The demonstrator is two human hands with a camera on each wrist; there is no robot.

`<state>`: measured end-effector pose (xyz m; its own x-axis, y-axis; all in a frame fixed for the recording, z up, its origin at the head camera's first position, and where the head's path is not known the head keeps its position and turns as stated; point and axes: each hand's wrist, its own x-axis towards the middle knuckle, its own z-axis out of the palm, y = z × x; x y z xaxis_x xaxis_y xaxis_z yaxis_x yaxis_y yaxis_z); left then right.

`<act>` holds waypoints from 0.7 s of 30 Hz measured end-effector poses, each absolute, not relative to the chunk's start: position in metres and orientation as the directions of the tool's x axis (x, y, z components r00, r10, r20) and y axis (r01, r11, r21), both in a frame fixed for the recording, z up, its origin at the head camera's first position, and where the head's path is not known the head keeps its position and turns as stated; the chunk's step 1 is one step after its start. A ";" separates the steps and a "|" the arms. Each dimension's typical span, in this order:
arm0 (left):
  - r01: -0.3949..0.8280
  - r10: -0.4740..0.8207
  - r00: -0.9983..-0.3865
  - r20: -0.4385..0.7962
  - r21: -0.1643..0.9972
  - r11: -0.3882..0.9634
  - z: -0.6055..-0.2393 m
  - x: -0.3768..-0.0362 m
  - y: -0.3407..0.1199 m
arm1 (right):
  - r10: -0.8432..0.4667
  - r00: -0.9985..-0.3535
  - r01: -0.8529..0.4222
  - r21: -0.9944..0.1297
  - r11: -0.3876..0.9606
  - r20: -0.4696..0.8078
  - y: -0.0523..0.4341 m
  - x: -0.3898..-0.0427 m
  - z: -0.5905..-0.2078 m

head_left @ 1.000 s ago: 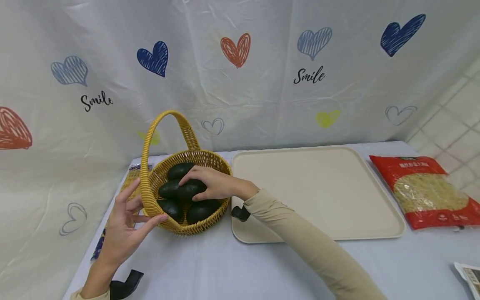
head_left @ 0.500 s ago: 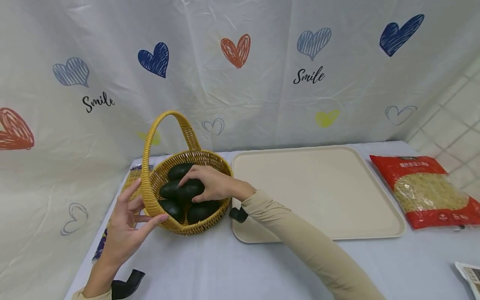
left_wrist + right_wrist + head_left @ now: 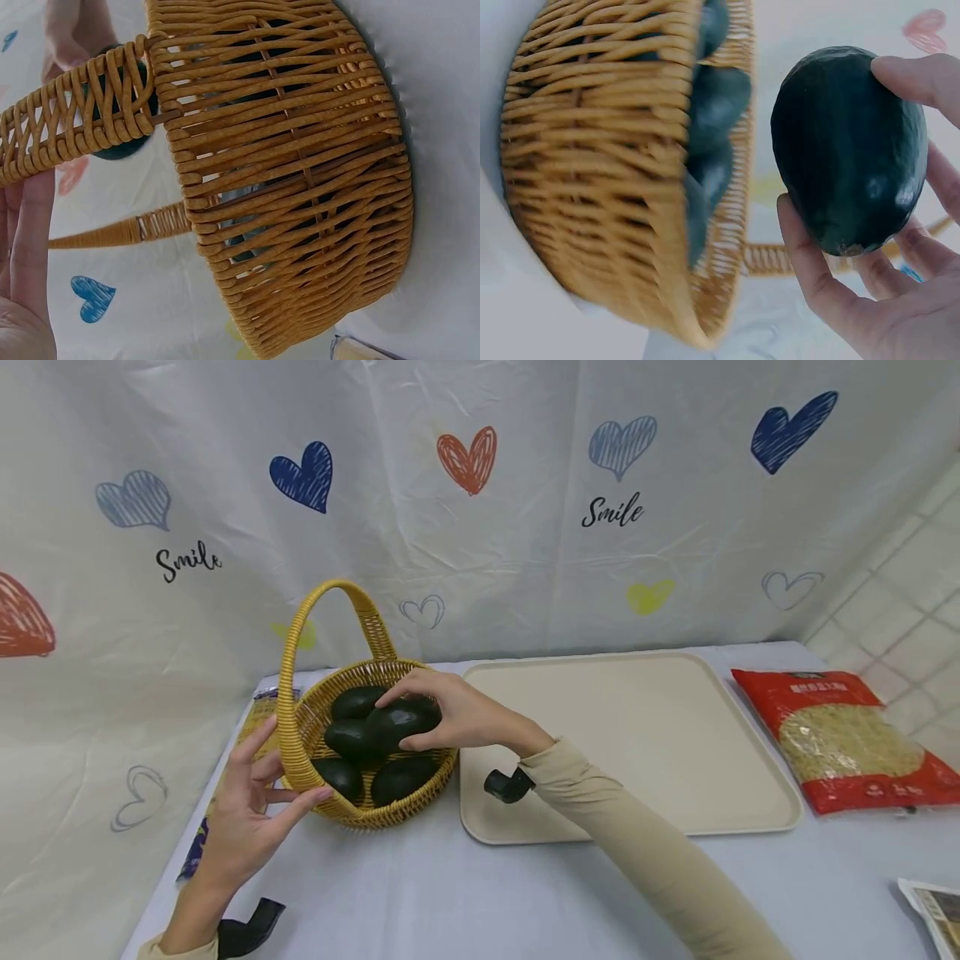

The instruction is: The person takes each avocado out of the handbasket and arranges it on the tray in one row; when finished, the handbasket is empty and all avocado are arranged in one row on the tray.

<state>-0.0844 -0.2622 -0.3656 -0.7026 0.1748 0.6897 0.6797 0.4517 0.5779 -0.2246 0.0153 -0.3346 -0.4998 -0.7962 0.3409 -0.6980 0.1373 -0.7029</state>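
My right hand (image 3: pixel 468 710) holds a dark green avocado (image 3: pixel 847 150) between thumb and fingers, raised above the basket's rim in the right wrist view. Several more avocados (image 3: pixel 405 779) lie in the yellow wicker basket (image 3: pixel 382 817), partly hidden by the one in my hand. At the basket's left side, my left hand (image 3: pixel 243 827) grips around the foot of the arched handle (image 3: pixel 288 710), thumb at the rim and fingers behind. In the left wrist view, the handle hides part of these fingers.
Right of the basket lies a beige tray (image 3: pixel 600 743). Farther right is a red pasta bag (image 3: pixel 851 743), and a white-edged packet (image 3: pixel 933 910) sits at the lower right. A yellow and purple packet (image 3: pixel 197 852) lies left, partly behind the left hand. A heart-printed curtain (image 3: pixel 510 560) hangs behind.
My right hand has lifted the avocado up from the others and slightly to the right. The left hand stays at the basket's handle.
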 end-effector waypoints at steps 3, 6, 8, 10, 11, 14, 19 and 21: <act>0.672 0.169 -0.708 0.686 0.579 0.462 -0.366 -0.084 -0.263 | -0.765 -0.532 -0.671 -0.731 0.120 0.363 0.032 -0.222 -0.328; 0.668 0.171 -0.711 0.682 0.579 0.468 -0.365 -0.083 -0.263 | -0.729 -0.574 -0.649 -0.750 0.127 0.373 0.051 -0.220 -0.324; 0.668 0.177 -0.713 0.679 0.580 0.467 -0.364 -0.084 -0.262 | -0.708 -0.597 -0.636 -0.760 0.132 0.377 0.066 -0.220 -0.322; 0.672 0.185 -0.710 0.679 0.575 0.467 -0.364 -0.084 -0.262 | -0.690 -0.625 -0.619 -0.771 0.151 0.366 0.083 -0.220 -0.323; 0.674 0.189 -0.709 0.679 0.574 0.466 -0.364 -0.085 -0.262 | -0.682 -0.637 -0.610 -0.776 0.162 0.358 0.091 -0.220 -0.323; 0.676 0.196 -0.709 0.678 0.573 0.464 -0.364 -0.086 -0.263 | -0.664 -0.676 -0.572 -0.795 0.200 0.319 0.113 -0.220 -0.330; 0.676 0.196 -0.709 0.677 0.576 0.459 -0.365 -0.085 -0.264 | -0.651 -0.713 -0.519 -0.820 0.241 0.260 0.136 -0.224 -0.346; 0.674 0.192 -0.712 0.675 0.582 0.455 -0.364 -0.085 -0.264 | -0.658 -0.716 -0.500 -0.830 0.247 0.235 0.140 -0.226 -0.354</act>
